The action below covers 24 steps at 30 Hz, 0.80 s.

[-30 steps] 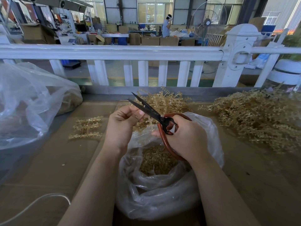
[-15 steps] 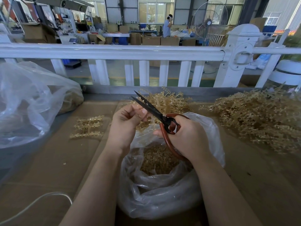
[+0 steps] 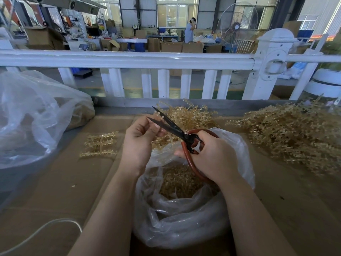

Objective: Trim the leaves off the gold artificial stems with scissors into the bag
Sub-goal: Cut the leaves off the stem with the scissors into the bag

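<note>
My right hand [image 3: 212,156] grips the red-brown handles of black scissors [image 3: 169,124], whose blades stand apart and point up-left. My left hand [image 3: 142,139] pinches a small gold stem piece [image 3: 163,140] at the blades, fingers curled; most of that piece is hidden by the fingers. Both hands hover over a clear plastic bag [image 3: 184,224] that holds a heap of cut gold leaves [image 3: 180,182]. Behind the hands lies a bunch of gold stems [image 3: 190,117].
A big pile of gold stems [image 3: 287,135] covers the right of the cardboard-covered table [image 3: 60,185]. A few trimmed stems [image 3: 101,145] lie left of my hands. A large clear bag [image 3: 33,115] fills the left. A white railing [image 3: 129,60] runs behind; a white cable [image 3: 42,230] lies at the near left.
The scissors and both hands have shifted slightly right and away from me; the blades stay apart and my left hand keeps pinching the stem piece.
</note>
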{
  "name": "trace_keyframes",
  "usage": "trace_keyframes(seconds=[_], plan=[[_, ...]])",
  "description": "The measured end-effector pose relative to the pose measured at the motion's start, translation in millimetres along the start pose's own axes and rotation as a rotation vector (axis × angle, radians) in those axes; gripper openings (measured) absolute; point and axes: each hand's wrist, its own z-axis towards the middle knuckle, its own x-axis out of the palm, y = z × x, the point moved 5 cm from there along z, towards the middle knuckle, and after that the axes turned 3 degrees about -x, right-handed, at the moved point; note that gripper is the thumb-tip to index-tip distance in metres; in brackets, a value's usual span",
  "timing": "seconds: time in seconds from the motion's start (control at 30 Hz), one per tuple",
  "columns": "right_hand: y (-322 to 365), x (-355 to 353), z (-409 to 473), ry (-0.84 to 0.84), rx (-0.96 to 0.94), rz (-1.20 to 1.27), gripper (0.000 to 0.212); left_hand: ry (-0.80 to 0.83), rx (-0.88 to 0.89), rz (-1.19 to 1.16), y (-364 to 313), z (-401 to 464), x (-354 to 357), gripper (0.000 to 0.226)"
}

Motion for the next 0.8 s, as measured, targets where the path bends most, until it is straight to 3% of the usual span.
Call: trace_keyframes(seconds=[0.27, 0.47, 0.8], plan=[[-6, 7, -1, 0.045, 0.051, 0.023, 0.033, 0.056, 0.001, 0.120, 2, 0, 3, 0.015], [-2, 4, 0, 0.044, 0.057, 0.078, 0.046, 0.107, 0.014, 0.145, 2, -2, 10, 0.014], [-4, 4, -1, 0.009, 0.053, 0.044, 0.046, 0.131, 0.030, 0.097, 4, -2, 10, 0.016]])
